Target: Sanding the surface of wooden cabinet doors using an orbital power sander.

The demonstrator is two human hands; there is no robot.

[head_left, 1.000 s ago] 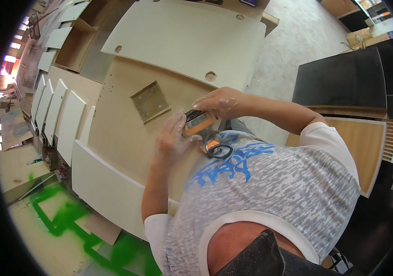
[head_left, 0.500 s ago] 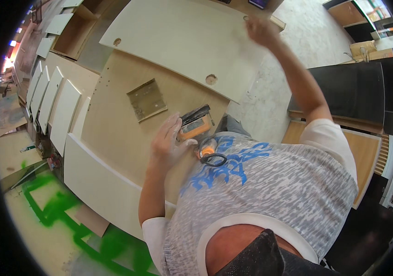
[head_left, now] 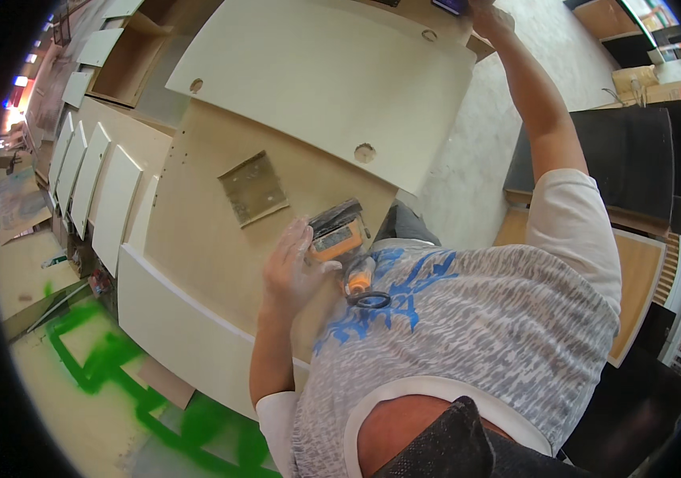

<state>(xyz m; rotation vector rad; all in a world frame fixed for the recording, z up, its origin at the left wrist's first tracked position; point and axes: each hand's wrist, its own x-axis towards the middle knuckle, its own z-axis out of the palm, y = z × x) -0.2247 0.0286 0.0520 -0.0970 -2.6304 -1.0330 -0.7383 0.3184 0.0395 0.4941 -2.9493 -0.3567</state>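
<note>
One orange-and-black power tool (head_left: 339, 239) sits on a tan board (head_left: 197, 215), near the edge closest to the person and just short of the corner beside a white panel (head_left: 316, 88). The left hand (head_left: 287, 263) is at the tool's left end, its fingers close together and the thumb spread away from them. The right hand (head_left: 492, 20) reaches past the white panel's far right corner, beside one dark purple item (head_left: 448, 6) cut off by the upper border; it is too small and cropped to tell whether its fingers are closed on anything. One orange-and-clear attachment with a black ring (head_left: 360, 285) lies between the tool and the patterned shirt (head_left: 476, 319). One square brown piece (head_left: 253, 190) lies towards the middle of the board. The white panel overlaps the board's far part and shows three round recesses: one by its left corner, one along its near edge, one by its far right corner. Along the board's left side at least four pale panels (head_left: 115, 209) stand in a row, with one long white panel (head_left: 185, 307) nearer the person. The torso hides much of the board's near edge. Green paint (head_left: 105, 350) marks a surface at lower left; one black cabinet (head_left: 619, 159) stands at right.
</note>
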